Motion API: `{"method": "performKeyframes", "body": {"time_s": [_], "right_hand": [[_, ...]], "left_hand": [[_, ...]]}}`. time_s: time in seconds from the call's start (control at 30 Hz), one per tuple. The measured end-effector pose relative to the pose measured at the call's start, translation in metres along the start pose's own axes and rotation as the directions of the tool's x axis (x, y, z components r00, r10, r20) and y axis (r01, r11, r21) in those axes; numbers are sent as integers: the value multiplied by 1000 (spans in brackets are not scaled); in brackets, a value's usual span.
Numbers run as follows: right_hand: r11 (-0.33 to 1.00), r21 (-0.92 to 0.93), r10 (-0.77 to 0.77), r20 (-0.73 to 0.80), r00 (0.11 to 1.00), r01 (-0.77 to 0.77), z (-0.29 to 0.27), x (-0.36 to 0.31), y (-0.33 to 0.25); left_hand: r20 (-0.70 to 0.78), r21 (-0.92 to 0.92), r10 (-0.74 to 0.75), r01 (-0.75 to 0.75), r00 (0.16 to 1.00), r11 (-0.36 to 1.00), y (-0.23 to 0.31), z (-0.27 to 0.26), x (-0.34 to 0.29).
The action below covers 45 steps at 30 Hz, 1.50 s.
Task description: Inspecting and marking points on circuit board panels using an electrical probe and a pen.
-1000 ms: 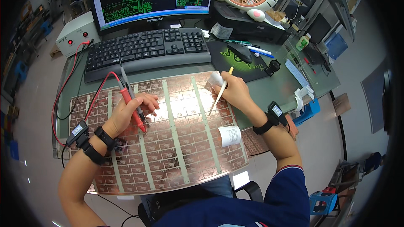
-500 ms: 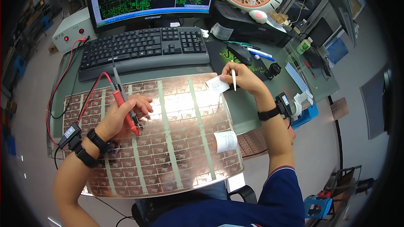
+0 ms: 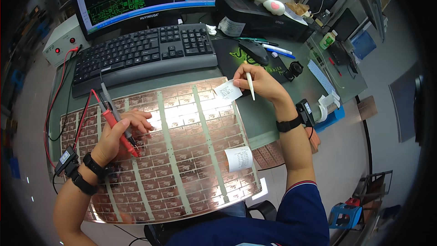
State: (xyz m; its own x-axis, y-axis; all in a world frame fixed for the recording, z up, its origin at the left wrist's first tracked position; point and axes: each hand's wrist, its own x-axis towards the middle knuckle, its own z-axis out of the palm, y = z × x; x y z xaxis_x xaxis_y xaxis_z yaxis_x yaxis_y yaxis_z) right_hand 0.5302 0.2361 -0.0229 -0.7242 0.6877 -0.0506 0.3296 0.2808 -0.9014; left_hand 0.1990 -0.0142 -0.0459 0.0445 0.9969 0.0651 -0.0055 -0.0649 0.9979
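One slip [image 3: 229,91] in R hand [image 3: 260,82], print illeg.

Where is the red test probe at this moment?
In the head view, the red test probe is left of centre, held in the left hand beside the grey probe, over the patterned copper-coloured panel.

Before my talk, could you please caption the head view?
Left hand holds test probes over a circuit-board panel; right hand, paper slip and white stick.
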Motion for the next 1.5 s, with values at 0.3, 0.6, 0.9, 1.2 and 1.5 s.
{"method": "performKeyframes", "body": {"time_s": [0.3, 0.6, 0.9, 1.2, 1.5], "right_hand": [[1000, 9, -16, 3, 1000, 16, -1, 2, 3], [999, 33, -3, 2, 1000, 3, 0, 1, 2], [998, -45, -39, -43, 998, 37, 1, 6, 7], [910, -181, -411, -266, 872, 373, -8, 57, -37], [667, -522, -646, -52, 761, 531, 33, 151, -48]], "left_hand": [[29, 50, 22, -23, 999, 998, 1, -3, 1], [44, -45, -26, 28, 999, 999, -1, -4, -1], [51, -9, 3, -3, 999, 1000, -5, -7, -1], [14, -54, -1, 2, 1000, 999, -9, -5, -1], [29, -6, 43, -43, 999, 999, -12, -9, -1]]}}
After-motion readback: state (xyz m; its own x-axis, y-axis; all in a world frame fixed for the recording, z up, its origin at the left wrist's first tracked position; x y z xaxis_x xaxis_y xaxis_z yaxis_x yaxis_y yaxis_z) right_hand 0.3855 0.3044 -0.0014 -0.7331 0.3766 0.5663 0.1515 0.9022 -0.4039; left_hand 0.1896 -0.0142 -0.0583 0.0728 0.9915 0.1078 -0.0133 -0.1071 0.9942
